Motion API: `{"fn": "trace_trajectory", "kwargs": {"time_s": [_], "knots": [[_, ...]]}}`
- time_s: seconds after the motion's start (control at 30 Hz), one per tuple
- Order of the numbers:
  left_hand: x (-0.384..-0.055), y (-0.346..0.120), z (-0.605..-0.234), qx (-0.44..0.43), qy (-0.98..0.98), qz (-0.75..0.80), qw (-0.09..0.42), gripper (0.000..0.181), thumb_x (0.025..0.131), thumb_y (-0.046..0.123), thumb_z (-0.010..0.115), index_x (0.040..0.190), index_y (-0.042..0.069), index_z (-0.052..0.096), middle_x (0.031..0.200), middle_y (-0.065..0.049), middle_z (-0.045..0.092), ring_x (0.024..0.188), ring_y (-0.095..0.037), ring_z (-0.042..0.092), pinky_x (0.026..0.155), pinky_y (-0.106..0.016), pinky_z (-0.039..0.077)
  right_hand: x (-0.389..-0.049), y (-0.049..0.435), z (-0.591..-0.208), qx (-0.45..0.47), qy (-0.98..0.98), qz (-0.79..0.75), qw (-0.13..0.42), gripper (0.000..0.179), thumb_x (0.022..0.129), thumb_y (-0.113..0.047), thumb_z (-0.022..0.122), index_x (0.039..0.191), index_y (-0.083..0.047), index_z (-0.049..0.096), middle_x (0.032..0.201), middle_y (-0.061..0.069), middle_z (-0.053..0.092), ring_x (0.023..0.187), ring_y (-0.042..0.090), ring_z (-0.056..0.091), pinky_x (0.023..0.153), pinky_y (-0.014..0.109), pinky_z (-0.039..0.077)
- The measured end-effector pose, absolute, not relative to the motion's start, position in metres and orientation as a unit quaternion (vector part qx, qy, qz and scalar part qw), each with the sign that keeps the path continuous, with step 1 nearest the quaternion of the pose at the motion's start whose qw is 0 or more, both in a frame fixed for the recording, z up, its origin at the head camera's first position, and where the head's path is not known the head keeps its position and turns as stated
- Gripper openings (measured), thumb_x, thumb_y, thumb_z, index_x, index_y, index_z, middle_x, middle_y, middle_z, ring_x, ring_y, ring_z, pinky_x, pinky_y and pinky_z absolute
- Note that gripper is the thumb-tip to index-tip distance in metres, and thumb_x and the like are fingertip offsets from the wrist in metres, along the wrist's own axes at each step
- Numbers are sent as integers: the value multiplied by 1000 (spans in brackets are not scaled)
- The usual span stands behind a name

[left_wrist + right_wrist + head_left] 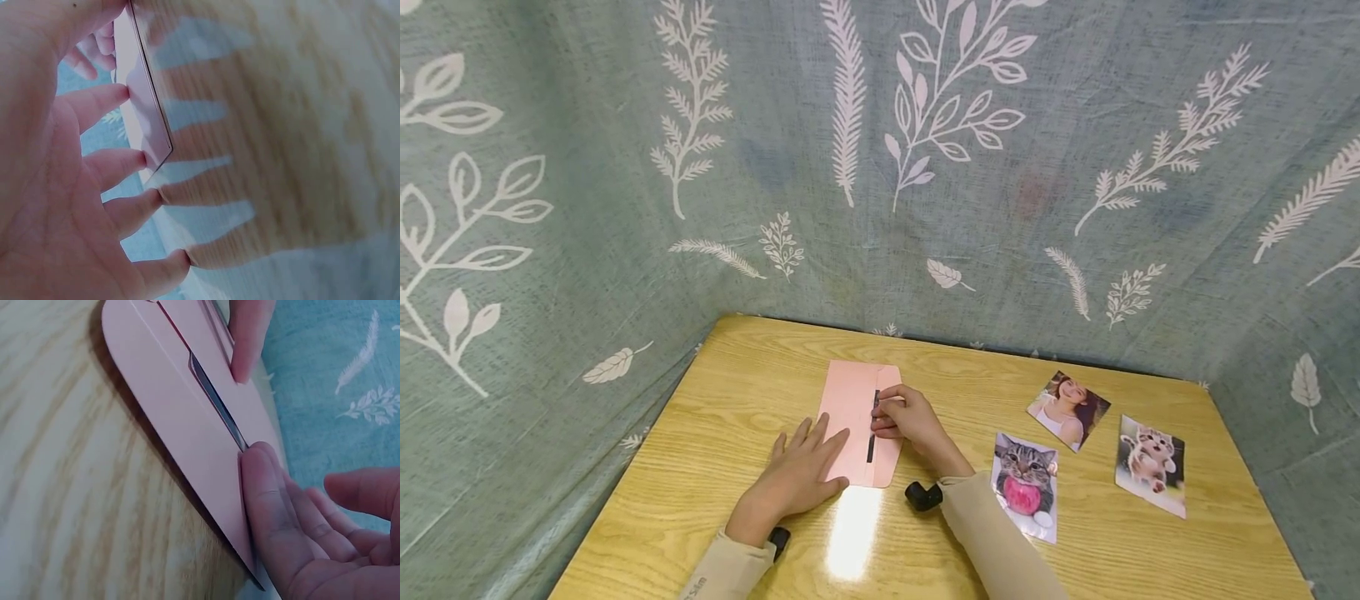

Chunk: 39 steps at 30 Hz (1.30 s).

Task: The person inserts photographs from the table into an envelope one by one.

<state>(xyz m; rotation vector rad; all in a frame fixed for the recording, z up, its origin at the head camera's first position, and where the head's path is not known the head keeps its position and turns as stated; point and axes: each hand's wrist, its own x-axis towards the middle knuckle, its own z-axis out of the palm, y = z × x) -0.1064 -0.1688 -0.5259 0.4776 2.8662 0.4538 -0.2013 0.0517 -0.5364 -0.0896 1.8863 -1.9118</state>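
Observation:
A pink paper envelope [847, 387] lies flat on the table, its flap [887, 462] along the right side. Dark gaps [215, 397] show along the flap's edge, also visible as a black strip [870, 450] in the head view. My left hand [797, 471] rests spread at the envelope's left side. In the left wrist view some of its fingertips [119, 94] touch the envelope and others the table. My right hand [917, 421] touches the flap's edge with its fingertips [259, 465]. One digit [356, 490] stands apart in the right wrist view; I see no pinch.
Right of the hands lie three photo prints: a cat with a pink apple [1024, 487], a person [1069, 410] and a kitten [1150, 467]. A leaf-patterned curtain [880, 250] surrounds the wooden table [760, 367]. Light glares on the tabletop before the envelope.

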Motion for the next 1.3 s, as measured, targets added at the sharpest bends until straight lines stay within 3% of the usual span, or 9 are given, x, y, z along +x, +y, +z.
{"fn": "trace_trajectory", "kwargs": {"time_s": [0.5, 0.83, 1.1, 1.3], "knots": [[-105, -168, -523, 167, 968, 157, 103, 72, 94, 49, 65, 156, 23, 39, 163, -19, 21, 147, -45, 18, 109, -72, 16, -195, 71, -524, -68, 738, -643, 194, 27, 104, -9, 52, 125, 7, 58, 107, 22, 67, 90, 32, 69, 77, 40, 59], [-104, -169, -523, 167, 964, 175, 109, 73, 94, 47, 67, 156, 22, 38, 163, -19, 19, 148, -45, 15, 110, -72, 13, -183, 107, -507, -115, 800, -574, 129, 24, 103, -9, 56, 121, 5, 63, 105, 19, 68, 96, 39, 66, 83, 50, 56], [-104, -170, -524, 162, 965, 177, 107, 74, 94, 49, 66, 157, 24, 36, 164, -18, 17, 148, -45, 14, 110, -72, 12, -170, 140, -487, -103, 825, -547, 96, 23, 101, -16, 61, 121, -5, 66, 109, 17, 68, 99, 34, 66, 85, 48, 54], [-104, -169, -524, 162, 965, 179, 106, 74, 94, 50, 66, 157, 24, 37, 164, -18, 18, 148, -44, 14, 110, -72, 12, -162, 166, -477, -92, 854, -509, 55, 22, 101, -23, 63, 120, -12, 68, 110, 2, 70, 103, 23, 65, 88, 46, 52]]}}
